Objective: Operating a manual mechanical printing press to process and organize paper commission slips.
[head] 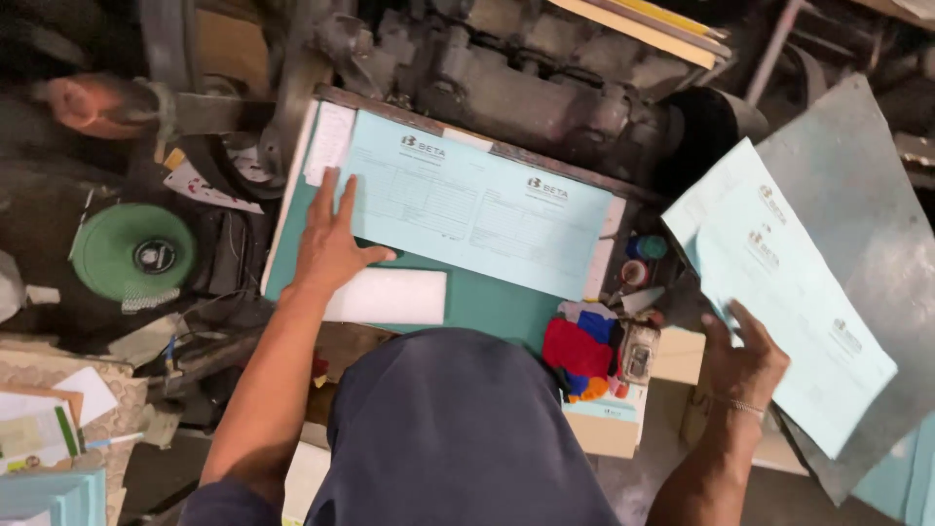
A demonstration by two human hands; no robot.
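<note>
— Pale blue printed sheet lies flat on the green desk, and the person's left hand presses on its near left corner, fingers spread and not closed on anything.

— And the right hand?

— It pinches a loose stack of blue sheets well off to the right, over a grey board. That grip is only at one edge, so the stack could fan out or slide apart.

— Any room to move?

— Little. Dark machinery sits just behind the sheet's far edge, a white block just beside the left wrist, and coloured rags and small bottles crowd the right end, where a sleeve could knock them.
</note>
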